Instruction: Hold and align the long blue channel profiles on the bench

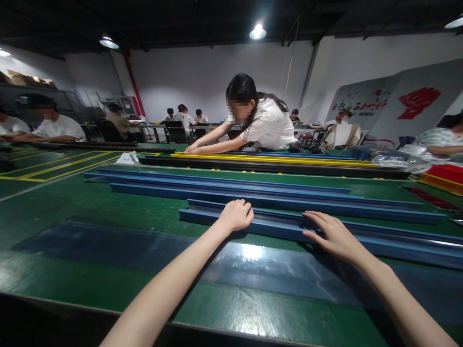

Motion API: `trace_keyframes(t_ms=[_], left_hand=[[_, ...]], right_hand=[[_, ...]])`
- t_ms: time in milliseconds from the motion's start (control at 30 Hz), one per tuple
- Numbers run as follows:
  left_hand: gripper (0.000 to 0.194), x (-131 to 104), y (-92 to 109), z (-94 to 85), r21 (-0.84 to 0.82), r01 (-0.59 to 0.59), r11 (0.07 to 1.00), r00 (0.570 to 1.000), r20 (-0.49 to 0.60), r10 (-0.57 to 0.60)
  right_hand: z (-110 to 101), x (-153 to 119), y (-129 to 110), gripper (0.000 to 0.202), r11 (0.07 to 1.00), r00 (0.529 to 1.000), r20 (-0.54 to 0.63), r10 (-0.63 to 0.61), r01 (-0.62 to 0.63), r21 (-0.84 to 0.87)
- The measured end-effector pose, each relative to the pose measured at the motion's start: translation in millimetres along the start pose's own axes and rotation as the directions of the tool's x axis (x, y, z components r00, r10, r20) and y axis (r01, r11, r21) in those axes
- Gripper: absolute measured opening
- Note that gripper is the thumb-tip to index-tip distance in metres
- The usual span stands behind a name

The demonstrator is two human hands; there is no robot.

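A long blue U-shaped channel strip [278, 230] lies in front of me across the green table. My left hand [237, 215] is closed over it near its left end, with the fingers curled onto the channel. Farther right, my right hand [327, 233] rests at the same channel, its fingers stretched out toward the back wall and the thumb apart at the front wall. Between the channel and me, a flat transparent bluish sheet [231, 270] lies on the table, partly under my forearms.
Behind lie more blue channels [260, 196], then a black strip [275, 167] and a yellow strip [289, 159]. A co-worker [269, 120] leans over those with both hands down. Plastic wrapping [401, 161] and a red box [443, 176] are at the right.
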State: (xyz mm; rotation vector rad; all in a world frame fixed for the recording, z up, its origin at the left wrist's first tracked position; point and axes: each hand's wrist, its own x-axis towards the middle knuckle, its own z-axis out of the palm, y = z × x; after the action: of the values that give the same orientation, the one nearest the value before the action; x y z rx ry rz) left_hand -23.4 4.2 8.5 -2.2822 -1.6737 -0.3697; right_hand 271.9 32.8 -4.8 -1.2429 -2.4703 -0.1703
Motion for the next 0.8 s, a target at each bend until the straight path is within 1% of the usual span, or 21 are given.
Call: trace_keyframes(t_ms=[67,133,267,400,467,567,700,800], left_hand=[[0.029,-5.7,-12.3,-1.3,0.012,0.024,1.000,1.000,-0.001,-0.024],[0.029,-11.2,-22.7,-3.4,0.021,0.062,0.998,0.998,0.004,-0.062],[0.034,-16.6,-35.8,-11.0,0.035,0.144,0.989,0.989,0.034,-0.145],[0.049,-11.5,-39.2,-21.4,0.048,0.273,0.961,0.953,0.126,-0.277],[0.049,-6.4,-34.9,-24.8,0.081,0.282,0.956,0.948,0.128,-0.291],[0.045,2.3,-17.7,-24.2,0.065,0.202,0.977,0.977,0.057,-0.205],[0.042,11.0,12.6,-12.7,0.002,0.087,0.996,0.996,0.018,-0.087],[0.037,12.5,23.5,-0.8,0.002,0.043,0.999,0.999,-0.022,-0.043]], right_hand=[[0.6,-1.5,7.1,0.055,1.000,1.000,-0.001,0.017,-0.017,0.003],[2.5,-0.7,7.5,0.054,1.000,1.000,-0.012,0.022,-0.022,0.007],[8.5,6.1,-5.5,0.051,1.000,0.999,-0.047,-0.002,0.002,0.002],[13.8,15.7,-20.9,0.050,0.999,0.997,-0.061,-0.050,0.049,-0.007],[15.9,21.9,-30.2,0.050,0.998,0.996,-0.059,-0.061,0.060,-0.019],[19.3,33.1,-49.2,0.050,0.997,0.997,-0.044,-0.069,0.067,-0.036],[23.8,46.9,-75.7,0.051,0.995,0.995,-0.038,-0.090,0.089,-0.045],[24.4,51.9,-86.2,0.053,0.996,0.997,-0.024,-0.071,0.070,-0.051]])
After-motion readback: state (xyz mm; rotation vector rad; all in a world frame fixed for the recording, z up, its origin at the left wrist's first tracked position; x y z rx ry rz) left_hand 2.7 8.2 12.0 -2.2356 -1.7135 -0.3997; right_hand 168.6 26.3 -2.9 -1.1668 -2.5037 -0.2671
